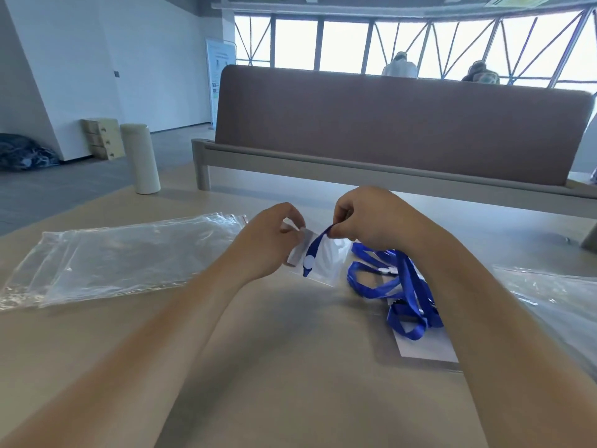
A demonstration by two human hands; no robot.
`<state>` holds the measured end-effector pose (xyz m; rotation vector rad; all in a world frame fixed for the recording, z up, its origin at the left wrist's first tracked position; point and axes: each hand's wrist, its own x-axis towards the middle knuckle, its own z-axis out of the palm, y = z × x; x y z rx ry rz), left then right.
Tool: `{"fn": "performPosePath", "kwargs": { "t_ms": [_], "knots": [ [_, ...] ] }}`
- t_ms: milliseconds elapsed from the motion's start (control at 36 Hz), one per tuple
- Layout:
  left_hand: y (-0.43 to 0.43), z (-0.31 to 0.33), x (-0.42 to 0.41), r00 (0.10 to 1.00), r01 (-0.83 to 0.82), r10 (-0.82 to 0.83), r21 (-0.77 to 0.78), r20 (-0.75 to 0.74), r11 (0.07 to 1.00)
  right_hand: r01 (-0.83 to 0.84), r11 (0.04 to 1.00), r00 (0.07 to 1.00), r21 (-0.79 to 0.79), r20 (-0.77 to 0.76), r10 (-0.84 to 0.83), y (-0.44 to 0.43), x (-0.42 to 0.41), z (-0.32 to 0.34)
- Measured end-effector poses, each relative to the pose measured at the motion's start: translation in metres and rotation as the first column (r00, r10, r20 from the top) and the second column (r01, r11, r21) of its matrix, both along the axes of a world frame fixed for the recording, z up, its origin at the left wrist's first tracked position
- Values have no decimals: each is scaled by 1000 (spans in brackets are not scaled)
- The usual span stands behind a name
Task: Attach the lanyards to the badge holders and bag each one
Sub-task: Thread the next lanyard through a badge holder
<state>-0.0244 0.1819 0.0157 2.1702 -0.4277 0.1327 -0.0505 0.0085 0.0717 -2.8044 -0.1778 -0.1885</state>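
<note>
Far left corner of the surface (290,383): one cream bottle (140,158). Along the left edge, a stack of clear bags (122,257), too overlapped to count. At centre, the left hand (268,244) fingers pinch one badge holder (326,265) by its top. The right hand (371,218) fingers pinch one blue lanyard end (315,250) over it. Further right, a tangled lanyard pile (403,286), number unclear, and one more bag (549,295) at the right edge.

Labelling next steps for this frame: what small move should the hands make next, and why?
Probably fasten the lanyard end to the top edge of the badge holder. The right hand pinches the blue strap right over it, the left hand grips its top, and the bags lie untouched.
</note>
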Motion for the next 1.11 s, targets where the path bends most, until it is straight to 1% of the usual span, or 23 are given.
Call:
{"fn": "performPosePath", "kwargs": {
  "t_ms": [111, 278, 444, 556, 694, 806, 917, 1000, 1056, 1111],
  "knots": [
    [-5, 1, -5, 1000, -1, 2, 62, -18, 998, -14, 1000, 1000, -8, 9, 14, 3, 1, -1],
    [-6, 3, -10, 999, 32, -32, 18, -34, 999, -18, 999, 999, -41, 32, 19, 5, 2, -3],
    [-4, 3, -7, 997, 40, -36, 66, -68, 997, -25, 999, 999, -40, 36, 27, 4, 2, -2],
    [0, 4, -8, 995, 66, -63, 25, -79, 998, -36, 999, 999, -30, 39, 37, 1, 3, -2],
    [-2, 4, -8, 995, 75, -72, 46, -72, 996, -35, 999, 998, -36, 45, 37, 2, 6, -6],
    [-3, 1, -6, 994, 83, -81, 28, -66, 996, -39, 999, 998, -33, 45, 40, 3, 6, -5],
    [-1, -1, -2, 992, 74, -80, -59, -94, 995, -56, 998, 998, -20, 35, 56, 2, 7, -5],
    [2, 0, 4, 989, 57, -70, -99, -134, 993, -76, 996, 997, 42, 10, 76, -3, 4, 0],
    [6, 3, 5, 987, 62, -77, -111, -143, 992, -96, 985, 995, 140, -15, 99, -8, 1, 3],
    [11, 5, 5, 978, 108, -137, -179, -160, 978, -115, 962, 992, 246, -15, 122, -15, -2, 4]
  ]
}}
